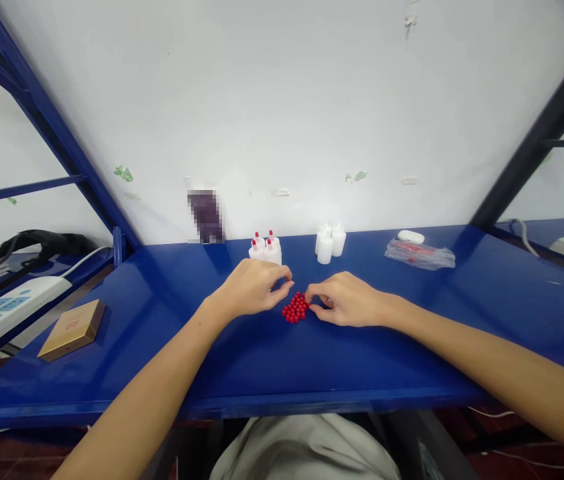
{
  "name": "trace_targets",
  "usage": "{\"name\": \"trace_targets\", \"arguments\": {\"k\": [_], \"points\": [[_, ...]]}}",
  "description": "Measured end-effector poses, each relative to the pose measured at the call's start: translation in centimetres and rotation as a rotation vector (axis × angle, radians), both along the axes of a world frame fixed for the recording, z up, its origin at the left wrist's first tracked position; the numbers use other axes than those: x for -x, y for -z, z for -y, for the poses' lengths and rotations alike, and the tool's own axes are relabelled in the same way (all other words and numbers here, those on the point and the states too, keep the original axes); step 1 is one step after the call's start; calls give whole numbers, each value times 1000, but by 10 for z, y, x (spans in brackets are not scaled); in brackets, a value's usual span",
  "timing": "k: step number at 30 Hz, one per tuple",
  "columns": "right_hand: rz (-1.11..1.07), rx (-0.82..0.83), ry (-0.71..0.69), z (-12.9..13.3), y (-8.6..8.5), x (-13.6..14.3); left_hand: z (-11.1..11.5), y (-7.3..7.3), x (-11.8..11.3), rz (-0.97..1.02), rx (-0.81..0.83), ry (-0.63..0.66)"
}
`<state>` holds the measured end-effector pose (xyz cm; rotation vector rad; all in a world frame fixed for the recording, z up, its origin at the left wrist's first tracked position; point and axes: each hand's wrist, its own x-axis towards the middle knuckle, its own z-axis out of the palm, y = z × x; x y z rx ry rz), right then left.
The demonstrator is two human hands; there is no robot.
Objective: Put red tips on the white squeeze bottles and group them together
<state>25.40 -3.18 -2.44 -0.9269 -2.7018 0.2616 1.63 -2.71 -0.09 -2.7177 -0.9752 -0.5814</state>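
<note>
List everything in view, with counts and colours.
Caps: many, red, between the hands
Red-tipped bottles: at least four, white, back left
Plain bottles: at least three, white, back centre
Bag: one, clear, red inside, back right
Oval item: one, white, by bag
Box: one, gold-brown, far left
Table: one, blue, centre
Power strips: two, white, either side
Strap: black, left
Cables: several, pale, both sides
Frame: blue, around table
Wall: white, pixelated purple patch
Clothing: grey, below table
Hands: two, bare, over table
</note>
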Motion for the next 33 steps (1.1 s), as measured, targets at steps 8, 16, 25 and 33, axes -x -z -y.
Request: {"name": "trace_targets", "arguments": {"k": [8, 16, 25, 33], "points": [[-645, 528, 108, -2, -8, 3, 9, 9, -14, 104, -152, 216], [-937, 968, -31, -7, 3, 6, 7, 15, -20, 208, -287, 262], [-548, 370, -113, 11, 2, 6, 10, 21, -26, 271, -254, 324], [-351, 119, -42, 19, 1, 10, 16, 22, -38, 185, -306, 349]]}}
